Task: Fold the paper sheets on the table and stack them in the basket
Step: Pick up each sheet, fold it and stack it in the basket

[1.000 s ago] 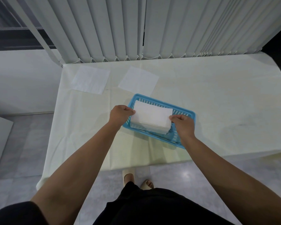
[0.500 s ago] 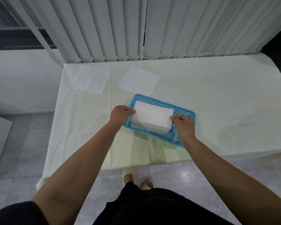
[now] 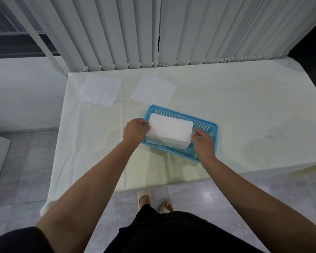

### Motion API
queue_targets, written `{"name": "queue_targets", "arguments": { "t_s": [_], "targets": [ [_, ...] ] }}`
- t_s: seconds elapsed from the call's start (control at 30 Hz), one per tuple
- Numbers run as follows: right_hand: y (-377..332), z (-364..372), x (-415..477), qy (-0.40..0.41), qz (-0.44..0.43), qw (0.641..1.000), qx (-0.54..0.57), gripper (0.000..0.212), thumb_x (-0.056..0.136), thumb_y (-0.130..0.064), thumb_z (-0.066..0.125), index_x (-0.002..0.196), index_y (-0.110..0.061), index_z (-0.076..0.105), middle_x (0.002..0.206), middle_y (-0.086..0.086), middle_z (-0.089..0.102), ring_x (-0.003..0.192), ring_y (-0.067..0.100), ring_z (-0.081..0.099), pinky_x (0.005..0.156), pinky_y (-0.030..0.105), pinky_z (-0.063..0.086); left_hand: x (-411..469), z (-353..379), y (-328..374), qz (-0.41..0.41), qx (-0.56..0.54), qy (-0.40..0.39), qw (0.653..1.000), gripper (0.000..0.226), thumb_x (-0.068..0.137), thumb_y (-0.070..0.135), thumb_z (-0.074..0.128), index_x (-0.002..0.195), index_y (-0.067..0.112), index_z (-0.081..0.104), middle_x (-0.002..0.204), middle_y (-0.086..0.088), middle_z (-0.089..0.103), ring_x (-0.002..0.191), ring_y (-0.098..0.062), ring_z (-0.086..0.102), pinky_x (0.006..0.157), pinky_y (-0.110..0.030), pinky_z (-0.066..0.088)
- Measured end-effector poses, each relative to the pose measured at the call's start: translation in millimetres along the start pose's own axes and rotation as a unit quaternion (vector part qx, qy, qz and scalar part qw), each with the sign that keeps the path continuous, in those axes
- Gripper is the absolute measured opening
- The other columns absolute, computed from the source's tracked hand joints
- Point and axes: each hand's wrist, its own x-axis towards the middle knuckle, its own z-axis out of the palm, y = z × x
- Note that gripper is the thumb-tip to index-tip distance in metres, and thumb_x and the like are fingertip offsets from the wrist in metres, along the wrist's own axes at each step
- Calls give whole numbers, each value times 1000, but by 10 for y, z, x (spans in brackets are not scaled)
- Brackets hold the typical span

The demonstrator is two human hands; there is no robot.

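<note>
A folded white paper sheet (image 3: 169,129) lies on top of a stack of folded sheets inside the blue slotted basket (image 3: 211,125) near the table's front edge. My left hand (image 3: 136,131) pinches the folded sheet's left end at the basket's left rim. My right hand (image 3: 203,143) pinches its right end over the basket's front right part. Two flat unfolded sheets lie farther back on the table: one at the far left (image 3: 99,92) and one beside it (image 3: 154,90), just behind the basket.
A cream cloth covers the table (image 3: 244,106); its front edge runs just below the basket. Vertical blinds (image 3: 153,30) hang along the far edge. Grey tiled floor (image 3: 26,161) and my feet lie below the table's front.
Both hands have lowered the folded sheet slightly onto the stack in the basket. The basket and the two flat sheets have not moved.
</note>
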Motion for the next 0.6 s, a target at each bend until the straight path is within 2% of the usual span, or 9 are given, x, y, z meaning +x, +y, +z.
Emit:
{"name": "queue_targets", "arguments": {
  "t_s": [0.13,0.27,0.5,0.6],
  "targets": [
    [8,22,-32,-10,-17,999,-30,38,97,-22,46,135,-21,55,138,0,52,109,11,56,98,28,41,-3,0,6,11,10,6,1000,31,92,23,52,117,19,68,120,0,68,105,-21,62,86,-28,46],
    [-46,34,-40,-14,-25,998,-52,40,97,-21,45,136,-20,55,138,2,53,123,19,53,108,38,40,-3,19,6,17,13,16,1000,32,94,24,48,119,19,67,120,-1,68,104,-22,62,80,-26,45],
    [-26,20,-46,-14,-10,998,-52,41,98,-22,42,139,-19,51,144,2,48,128,19,48,110,35,36,6,38,-12,29,31,17,999,34,95,23,45,123,21,65,123,-1,66,106,-23,61,85,-30,47],
    [-14,2,-72,-16,-1,999,-45,38,99,-19,41,135,-16,54,138,4,55,123,23,52,103,32,38,4,50,-19,31,39,16,999,35,96,23,44,124,21,64,123,-2,66,106,-23,61,87,-31,48]
  ]
}}
